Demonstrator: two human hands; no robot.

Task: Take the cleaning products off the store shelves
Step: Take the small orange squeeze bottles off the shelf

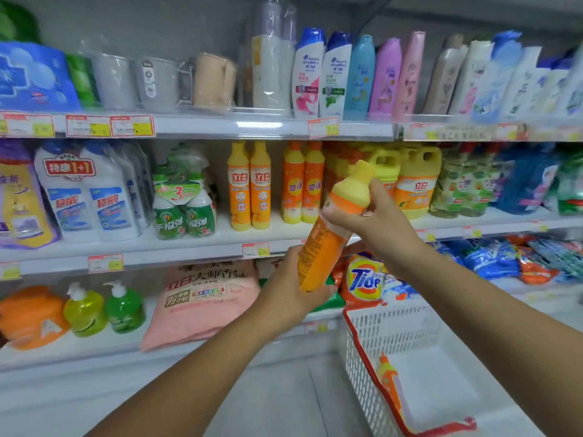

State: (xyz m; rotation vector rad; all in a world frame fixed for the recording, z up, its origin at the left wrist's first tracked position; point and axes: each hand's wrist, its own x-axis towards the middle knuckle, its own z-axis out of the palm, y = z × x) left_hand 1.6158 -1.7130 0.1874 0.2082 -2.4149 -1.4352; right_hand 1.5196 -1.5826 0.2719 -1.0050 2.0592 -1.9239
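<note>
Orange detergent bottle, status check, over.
Left hand grips orange detergent bottle at base, right hand below cap. Tilted, off shelf. White basket below-right, one small bottle inside.

Brand names and offer labels on the store shelves

Top shelf: white shampoo bottles (307,67) read "head & shoulders". Middle shelf, from the left: white twin pack (79,190) "特惠1+1" and "超威"; green spray bottles (184,216) with a "3" tag; orange bottles (249,184) and yellow jug (418,181) "立白". Bottom shelf: pink bag (202,298) "立白", "72小时"; orange bag (362,282) "Tide". The held orange bottle (325,250) has print too blurred to read.
</note>
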